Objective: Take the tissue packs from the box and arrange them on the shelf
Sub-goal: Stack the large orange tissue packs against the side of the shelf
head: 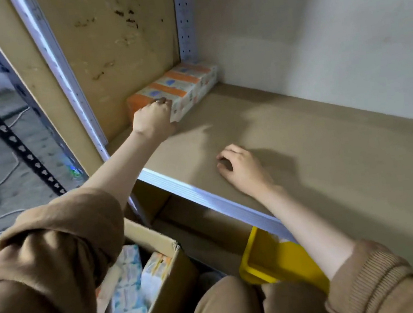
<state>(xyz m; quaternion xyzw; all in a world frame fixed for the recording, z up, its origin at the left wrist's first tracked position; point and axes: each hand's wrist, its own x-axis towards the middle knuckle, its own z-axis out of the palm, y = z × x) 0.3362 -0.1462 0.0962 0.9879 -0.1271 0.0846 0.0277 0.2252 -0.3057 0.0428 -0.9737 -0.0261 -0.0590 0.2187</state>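
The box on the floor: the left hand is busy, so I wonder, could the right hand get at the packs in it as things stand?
Probably yes. The right hand rests empty on the shelf, and the box is open-topped, but the left arm crosses above it.

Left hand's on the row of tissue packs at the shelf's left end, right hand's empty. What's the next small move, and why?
Probably let go with the left hand and reach into the box for another pack. The row of tissue packs already sits against the side panel, the shelf beside it is bare, and more packs show in the box.
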